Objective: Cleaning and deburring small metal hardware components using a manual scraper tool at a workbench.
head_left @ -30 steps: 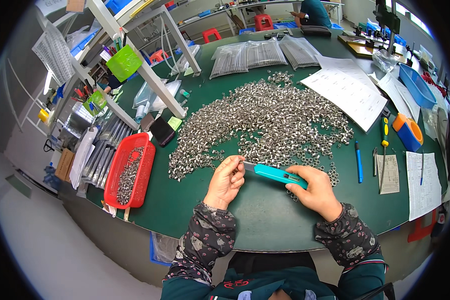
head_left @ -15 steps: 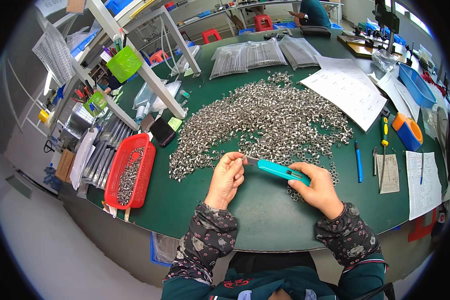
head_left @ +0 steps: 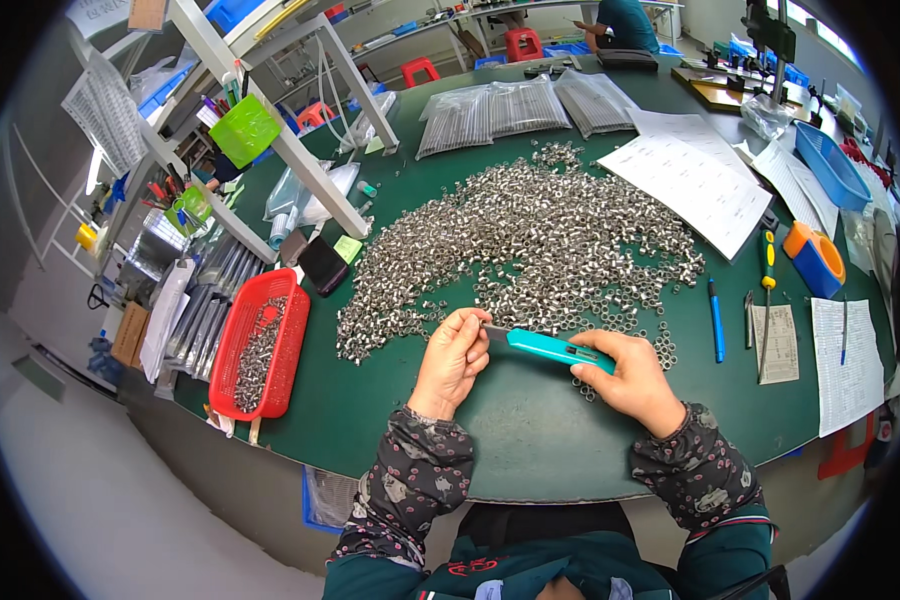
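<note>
Gripping a teal utility knife [head_left: 560,348], the right hand [head_left: 630,376] is closed around its rear half, thumb along the near side; the left hand [head_left: 451,362] has its thumb and forefinger pinched on a small piece [head_left: 484,322] at the blade's tip, the other fingers loosely curled; that piece is mostly covered by the fingertips, its shape hard to make out, and the palm hides the knife's tail end; the knife spans the gap between the hands; just beyond them spreads a heap of small metal rings [head_left: 570,230]; a red basket [head_left: 293,350] stands left of the left hand.
</note>
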Available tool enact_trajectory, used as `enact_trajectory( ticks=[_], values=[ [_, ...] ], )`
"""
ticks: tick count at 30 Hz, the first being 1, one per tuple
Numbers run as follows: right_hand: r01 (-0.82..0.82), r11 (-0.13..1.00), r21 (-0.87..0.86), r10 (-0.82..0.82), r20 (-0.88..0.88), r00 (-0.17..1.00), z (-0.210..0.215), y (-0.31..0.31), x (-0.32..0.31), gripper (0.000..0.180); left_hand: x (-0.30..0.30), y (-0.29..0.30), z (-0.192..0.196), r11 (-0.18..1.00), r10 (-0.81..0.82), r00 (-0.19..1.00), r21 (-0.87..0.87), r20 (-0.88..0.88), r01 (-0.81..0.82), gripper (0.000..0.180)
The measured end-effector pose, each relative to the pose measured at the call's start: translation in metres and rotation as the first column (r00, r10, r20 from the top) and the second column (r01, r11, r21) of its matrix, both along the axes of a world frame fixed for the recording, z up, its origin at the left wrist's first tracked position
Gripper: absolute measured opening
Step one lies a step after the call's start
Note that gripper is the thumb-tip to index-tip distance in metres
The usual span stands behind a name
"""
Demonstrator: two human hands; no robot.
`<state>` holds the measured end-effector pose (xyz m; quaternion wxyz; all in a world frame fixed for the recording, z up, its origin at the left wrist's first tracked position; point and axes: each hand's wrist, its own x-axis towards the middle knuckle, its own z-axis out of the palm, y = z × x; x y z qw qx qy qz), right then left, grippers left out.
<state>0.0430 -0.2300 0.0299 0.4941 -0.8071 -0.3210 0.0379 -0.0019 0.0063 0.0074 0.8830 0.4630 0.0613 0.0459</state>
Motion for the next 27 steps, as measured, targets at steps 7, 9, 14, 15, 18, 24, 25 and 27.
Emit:
enact_trajectory(
  ticks=[7,9,14,15,18,24,25,27],
  values=[
    [0.068,0.997,0.048,-0.077,0.214,0.974,-0.0049,0.0025,-0.0008,0.028,-0.0001,0.0009,-0.0003,1.0,-0.016,0.998,-0.007,-0.056,0.016,0.021],
    [0.076,0.993,0.087,-0.093,0.21,0.973,-0.005,0.0019,-0.0006,0.028,-0.0005,0.0009,0.0007,1.0,-0.02,0.997,-0.007,-0.07,0.019,0.023],
    [0.034,0.999,0.0,-0.034,0.154,0.987,-0.0032,0.0008,-0.001,0.027,-0.0008,-0.0026,0.0041,0.998,0.051,0.994,0.05,-0.098,-0.046,0.026],
    [0.035,0.999,0.0,-0.034,0.154,0.987,-0.0026,0.0006,-0.001,0.027,-0.0006,-0.003,0.0048,0.998,0.05,0.994,0.05,-0.098,-0.045,0.026],
    [0.023,1.0,-0.017,-0.021,0.101,0.995,-0.0031,0.0008,0.0002,0.028,-0.0002,-0.0024,0.0031,0.991,0.069,0.993,0.125,-0.1,-0.056,0.028],
    [0.076,0.994,0.083,-0.09,0.181,0.979,-0.0013,0.0011,0.0002,0.029,-0.0008,-0.0002,0.0044,0.997,0.041,0.985,0.078,-0.168,-0.028,0.03],
    [0.06,0.997,0.047,-0.066,0.135,0.989,-0.0027,0.0014,-0.0011,0.03,-0.0006,-0.0014,0.0047,0.997,0.049,0.984,0.059,-0.171,-0.039,0.03],
    [0.036,0.999,0.033,-0.04,0.148,0.988,-0.0032,0.0016,-0.0015,0.03,0.0002,-0.0022,0.0047,0.998,0.056,0.983,0.04,-0.175,-0.05,0.031]
  ],
)
